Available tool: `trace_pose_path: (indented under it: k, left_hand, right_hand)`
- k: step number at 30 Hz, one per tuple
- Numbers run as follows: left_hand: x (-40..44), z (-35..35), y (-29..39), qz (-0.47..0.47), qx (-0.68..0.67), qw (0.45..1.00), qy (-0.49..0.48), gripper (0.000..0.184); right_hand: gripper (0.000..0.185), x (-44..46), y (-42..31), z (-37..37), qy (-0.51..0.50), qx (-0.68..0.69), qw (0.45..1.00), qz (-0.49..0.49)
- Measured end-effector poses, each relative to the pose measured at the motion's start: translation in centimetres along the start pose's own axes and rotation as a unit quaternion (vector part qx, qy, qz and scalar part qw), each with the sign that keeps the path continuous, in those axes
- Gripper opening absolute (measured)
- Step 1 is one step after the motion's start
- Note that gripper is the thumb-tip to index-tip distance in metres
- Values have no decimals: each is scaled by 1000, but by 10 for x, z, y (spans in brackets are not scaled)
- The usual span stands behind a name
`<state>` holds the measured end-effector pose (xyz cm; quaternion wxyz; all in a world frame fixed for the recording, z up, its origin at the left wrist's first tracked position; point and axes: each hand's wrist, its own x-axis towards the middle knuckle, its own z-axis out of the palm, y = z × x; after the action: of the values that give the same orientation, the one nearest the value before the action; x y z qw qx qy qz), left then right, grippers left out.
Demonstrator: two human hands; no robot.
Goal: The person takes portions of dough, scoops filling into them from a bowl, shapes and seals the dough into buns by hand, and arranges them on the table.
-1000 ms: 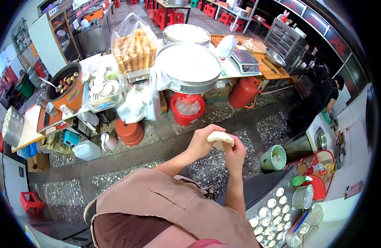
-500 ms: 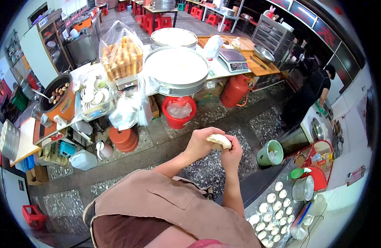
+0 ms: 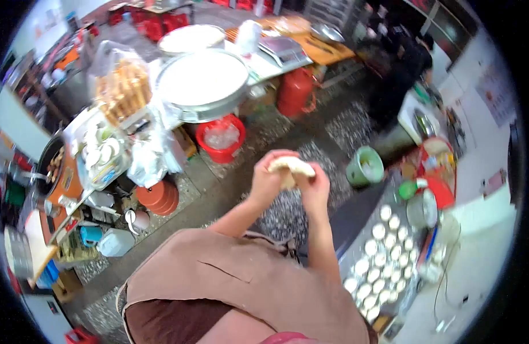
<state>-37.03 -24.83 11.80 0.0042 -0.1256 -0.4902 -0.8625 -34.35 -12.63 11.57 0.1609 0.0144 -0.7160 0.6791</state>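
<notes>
A piece of pale dough (image 3: 292,167) is held between both hands, raised in front of the brown apron (image 3: 236,269) and above the speckled floor (image 3: 281,221). The left hand (image 3: 268,179) is curled narrowly about one end of it, and the other end is gripped by the fingers of the right hand (image 3: 314,186), which are likewise drawn in close; the middle is left bare along the top. To the right, a worktop (image 3: 346,265) is covered with rows of small pale dough pieces (image 3: 379,231), and a metal pot (image 3: 422,209) is set just beside them, its contents hidden. Ahead, a large round steamer (image 3: 204,113) is filled with glaring white, in which nothing can be made out. Beneath it, a red bucket (image 3: 218,155) is lined or filled with clear plastic. Long golden sticks are packed in a clear bag (image 3: 122,86), and white round dishes are piled in a plastic tub (image 3: 111,176). Brown lumps are held in the orange pot (image 3: 67,184) at the far left, and something pale is seen inside the green bucket (image 3: 361,176)
</notes>
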Motion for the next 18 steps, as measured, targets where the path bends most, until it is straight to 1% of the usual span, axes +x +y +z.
trace_pose_path:
  k: [1,2,3,4,5,6,8,9,10,11,12,13,14,15,16,17,18]
  left_hand:
    - [2,3,1,-21,-9,1000,7,30]
    - [5,5,3,-47,-17,999,16,28]
    - [11,-2,-2,-74,-17,997,-19,27]
    - [17,-7,-9,-97,-17,994,-55,27]
    - [19,-1,-2,-127,24,985,-112,27]
    - [23,7,7,-150,65,972,-171,27]
    - [33,14,-1,-79,222,936,-262,29]
    - [38,19,-6,-107,247,924,-270,23]
    - [36,25,-11,-113,244,920,-284,23]
    - [33,34,-14,-114,262,913,-293,19]
    - [37,41,-14,-100,285,908,-290,15]
    - [36,43,-24,-80,238,922,-296,13]
    - [32,41,-45,-47,196,935,-293,11]
    - [29,43,-65,-64,161,943,-283,13]
    - [25,49,-56,-41,189,933,-305,21]
    - [20,57,-49,-79,184,925,-323,23]
    - [17,60,-47,-101,201,909,-352,28]
  right_hand:
    - [14,2,-10,-3,41,-88,995,-8]
    - [13,4,-14,-10,58,-81,995,19]
    - [13,8,-6,-18,64,-70,995,-17]
    - [14,8,-14,-27,50,-90,995,7]
    - [14,9,-23,-34,30,-65,995,74]
    - [14,9,-21,-44,0,-77,994,82]
    - [15,5,-26,-54,2,-68,995,78]
    - [15,-1,-28,-58,20,-70,994,85]
    - [16,-6,-30,-63,56,-105,990,80]
    - [17,-7,-33,-66,86,-141,984,70]
    - [19,-15,-27,-75,88,-181,979,24]
    - [19,-21,-28,-80,77,-149,985,28]
    - [19,-25,-26,-81,80,-160,984,-5]
    - [18,-27,-26,-83,87,-180,980,0]
    - [15,-31,-28,-88,105,-274,956,2]
    - [14,-32,-37,-88,111,-307,945,-4]
    - [15,-34,-28,-93,119,-332,935,-28]
